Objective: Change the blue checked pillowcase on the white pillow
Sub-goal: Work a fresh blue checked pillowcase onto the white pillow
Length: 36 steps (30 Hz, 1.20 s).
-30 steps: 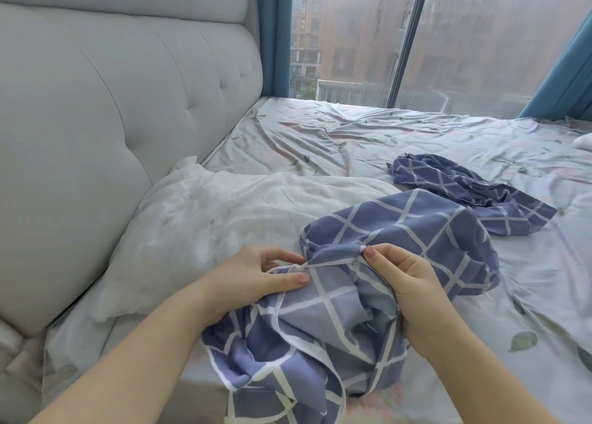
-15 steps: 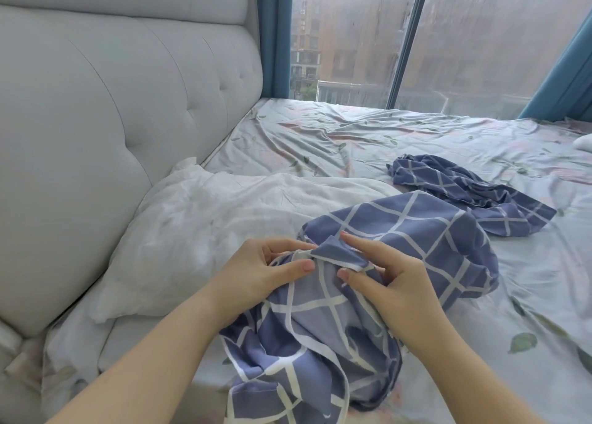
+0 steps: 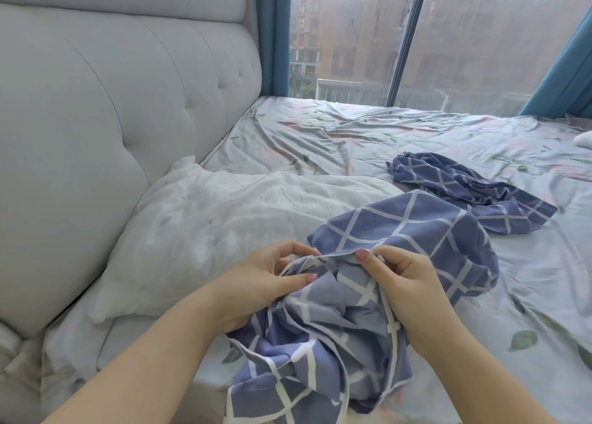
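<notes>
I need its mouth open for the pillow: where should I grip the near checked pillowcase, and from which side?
Grip the pillowcase by its hem, the raised fold between left hand and right hand, which pinch it. Come from the near side, above: the rest lies bunched.

Two blue checked pillowcases (image 3: 403, 231) (image 3: 474, 196), one white pillow (image 3: 208, 231), two hands (image 3: 259, 285) (image 3: 410, 282), two teal curtains (image 3: 272, 32) (image 3: 567, 74)
</notes>
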### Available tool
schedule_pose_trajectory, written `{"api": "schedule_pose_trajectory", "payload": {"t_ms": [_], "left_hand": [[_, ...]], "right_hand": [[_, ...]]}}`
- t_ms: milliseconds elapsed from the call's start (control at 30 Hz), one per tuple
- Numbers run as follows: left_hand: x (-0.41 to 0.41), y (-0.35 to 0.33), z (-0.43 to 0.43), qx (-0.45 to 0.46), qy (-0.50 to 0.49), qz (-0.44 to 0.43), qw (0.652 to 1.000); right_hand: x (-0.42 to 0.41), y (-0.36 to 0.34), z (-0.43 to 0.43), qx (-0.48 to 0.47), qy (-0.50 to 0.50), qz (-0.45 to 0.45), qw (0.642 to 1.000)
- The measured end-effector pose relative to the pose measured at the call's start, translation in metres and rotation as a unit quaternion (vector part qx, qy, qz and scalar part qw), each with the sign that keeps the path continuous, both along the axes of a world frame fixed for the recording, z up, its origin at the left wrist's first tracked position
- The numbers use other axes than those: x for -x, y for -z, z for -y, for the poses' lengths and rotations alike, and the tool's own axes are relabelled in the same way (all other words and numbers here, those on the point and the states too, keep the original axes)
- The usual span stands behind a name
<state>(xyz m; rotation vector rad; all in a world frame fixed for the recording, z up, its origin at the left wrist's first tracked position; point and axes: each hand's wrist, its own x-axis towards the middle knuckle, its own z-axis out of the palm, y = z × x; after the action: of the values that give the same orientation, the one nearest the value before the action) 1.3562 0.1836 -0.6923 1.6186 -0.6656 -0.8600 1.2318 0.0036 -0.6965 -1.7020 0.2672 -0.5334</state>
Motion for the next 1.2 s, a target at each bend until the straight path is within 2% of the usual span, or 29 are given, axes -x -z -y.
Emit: {"api": "schedule_pose_trajectory", "payload": {"t_ms": [133,400,533,633,733,800,867,967,1067,1200], "left_hand": [[0.0,-0.003,0.002,-0.022,0.001,0.025,0.999],[-0.012,-0.006,-0.009,0.017,-0.028,0.051,0.998],[-0.009,-0.007,-0.008,0.077,-0.052,0.033,0.995],[-0.008,-0.012,-0.006,0.085,-0.07,0.018,0.994],[-0.012,-0.011,-0.005,-0.001,-0.073,0.096,0.993],[-0.013,-0.009,-0.003,-0.057,-0.063,0.143,0.986],[-0.012,-0.005,-0.001,-0.075,-0.054,0.155,0.984],[-0.009,-0.001,0.003,-0.047,-0.052,0.141,0.987],[-0.001,-0.007,0.005,0.006,-0.042,0.069,0.997],[0.002,-0.009,0.008,0.098,-0.044,-0.023,0.994]], "right_hand": [[0.0,-0.003,-0.001,0.006,0.007,0.008,1.0],[0.002,-0.006,0.007,0.029,0.016,-0.004,0.999],[0.005,-0.006,0.011,0.118,-0.047,-0.055,0.99],[0.007,0.0,0.014,0.143,0.001,-0.035,0.989],[0.011,0.001,0.017,0.12,0.056,-0.008,0.991],[0.014,-0.002,0.017,0.102,0.05,-0.01,0.994],[0.017,-0.003,0.015,0.086,0.036,-0.024,0.995],[0.023,-0.001,0.013,0.078,0.017,-0.05,0.996],[0.029,-0.003,0.013,0.039,-0.006,-0.075,0.996],[0.037,-0.015,0.015,-0.148,-0.078,-0.069,0.983]]}}
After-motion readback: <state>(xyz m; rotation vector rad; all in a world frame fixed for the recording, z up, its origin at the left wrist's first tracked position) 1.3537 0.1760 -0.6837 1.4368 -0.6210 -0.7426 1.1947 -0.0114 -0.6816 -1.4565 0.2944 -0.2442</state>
